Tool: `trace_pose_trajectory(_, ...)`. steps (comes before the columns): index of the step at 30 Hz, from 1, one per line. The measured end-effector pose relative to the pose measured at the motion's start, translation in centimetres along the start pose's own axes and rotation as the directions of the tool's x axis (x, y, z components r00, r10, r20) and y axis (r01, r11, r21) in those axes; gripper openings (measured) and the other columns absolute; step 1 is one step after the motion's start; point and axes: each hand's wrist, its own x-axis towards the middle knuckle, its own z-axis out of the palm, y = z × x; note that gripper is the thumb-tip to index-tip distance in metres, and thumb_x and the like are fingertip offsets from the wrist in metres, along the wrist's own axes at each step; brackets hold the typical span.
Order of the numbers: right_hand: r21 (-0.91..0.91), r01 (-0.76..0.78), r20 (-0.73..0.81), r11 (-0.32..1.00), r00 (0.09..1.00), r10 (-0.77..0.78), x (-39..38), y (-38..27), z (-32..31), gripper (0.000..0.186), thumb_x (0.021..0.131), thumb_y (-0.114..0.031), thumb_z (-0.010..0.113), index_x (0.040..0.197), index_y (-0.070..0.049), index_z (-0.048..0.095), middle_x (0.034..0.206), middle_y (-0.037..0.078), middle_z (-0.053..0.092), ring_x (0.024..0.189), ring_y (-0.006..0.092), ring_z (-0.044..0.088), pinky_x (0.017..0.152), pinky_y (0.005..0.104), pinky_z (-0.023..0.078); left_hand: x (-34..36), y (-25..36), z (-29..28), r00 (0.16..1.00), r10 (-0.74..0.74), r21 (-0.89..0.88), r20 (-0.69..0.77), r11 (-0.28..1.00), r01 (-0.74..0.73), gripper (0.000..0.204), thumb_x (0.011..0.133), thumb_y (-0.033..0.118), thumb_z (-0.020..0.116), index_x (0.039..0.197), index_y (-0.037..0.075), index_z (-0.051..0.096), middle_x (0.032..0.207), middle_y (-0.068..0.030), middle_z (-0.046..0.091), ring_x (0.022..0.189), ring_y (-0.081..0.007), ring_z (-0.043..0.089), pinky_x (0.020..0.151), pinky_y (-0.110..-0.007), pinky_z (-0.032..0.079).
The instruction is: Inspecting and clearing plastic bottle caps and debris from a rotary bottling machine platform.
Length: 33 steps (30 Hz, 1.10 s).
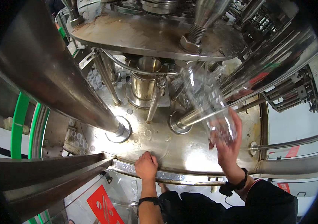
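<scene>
A clear, see-through bottle (211, 100) is gripped near one end by my right hand (228, 143), its fingers wrapped round it. The bottle tilts up and to the left, above the steel deck (155, 143) of a machine, and its far end reaches the underside of a round metal plate (151, 41). At the deck's near rim, my left hand (146, 165) rests as a closed fist, knuckles forward, with nothing seen sticking out of it. Dark bands circle both of my wrists.
Thick steel columns (62, 78) rise at left and right of the deck. Small white caps (80, 141) lie scattered at the left, with more behind the columns. A brassy cylinder (142, 87) stands centrally. Green rails (19, 127) and a steel beam (54, 175) border the left.
</scene>
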Motion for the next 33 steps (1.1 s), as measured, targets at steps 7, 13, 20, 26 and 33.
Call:
trace_pose_trajectory(7,-0.669,0.355,0.146,0.653,0.924,-0.353,4.9,-4.2,4.0,0.069,0.070,-0.006,0.069,0.132,-0.004,0.039,0.102,0.009,0.054,0.074,0.0108,0.055,0.061,0.0220,0.048,0.2,0.5,-0.2,0.999,0.042,-0.049,-0.034,0.998,-0.044,0.012,0.078,0.020,0.058,0.079,0.008,0.057,0.071,-0.0117,0.061,0.068,-0.0299,0.061,0.063,-0.041,0.048)
trace_pose_trajectory(13,-0.210,0.022,0.294,0.978,0.955,0.041,3.1,-8.8,2.5,0.065,0.065,-0.015,0.067,0.125,-0.002,0.048,0.104,0.004,0.052,0.082,0.0089,0.051,0.072,0.0216,0.043,0.1,0.4,-0.3,0.999,0.025,-0.090,-0.042,0.996,-0.029,0.011,0.077,0.018,0.058,0.079,0.007,0.056,0.071,-0.0115,0.061,0.070,-0.0299,0.061,0.065,-0.042,0.047)
trace_pose_trajectory(20,-0.277,0.061,0.436,0.959,0.897,0.069,0.5,-6.7,1.2,0.080,0.066,-0.009,0.073,0.136,-0.007,0.036,0.116,0.009,0.052,0.098,0.0118,0.054,0.082,0.0263,0.047,0.4,0.5,-0.1,0.999,0.019,-0.091,-0.044,0.996,-0.023,0.015,0.075,0.022,0.060,0.078,0.008,0.056,0.074,-0.0101,0.061,0.072,-0.0284,0.060,0.068,-0.042,0.046)
trace_pose_trajectory(26,-0.090,-0.285,0.533,0.954,0.796,0.288,-4.4,-2.6,-0.5,0.082,0.075,-0.010,0.073,0.142,-0.007,0.025,0.123,0.010,0.050,0.093,0.0127,0.057,0.086,0.0285,0.047,0.2,0.4,-0.9,0.999,-0.027,-0.098,-0.020,0.995,0.025,0.013,0.075,0.020,0.060,0.081,0.009,0.059,0.074,-0.0112,0.062,0.070,-0.0305,0.060,0.066,-0.043,0.046)
trace_pose_trajectory(33,-0.431,-0.282,0.519,0.857,0.699,0.492,-8.4,1.1,-3.5,0.077,0.078,-0.010,0.070,0.142,-0.009,0.027,0.122,0.014,0.053,0.085,0.0133,0.060,0.075,0.0273,0.051,-1.7,0.3,-0.5,0.953,-0.251,-0.943,0.171,0.240,0.232,0.047,0.088,0.034,0.057,0.128,0.010,0.047,0.099,-0.0109,0.062,0.086,-0.0208,0.060,0.073,-0.033,0.049)
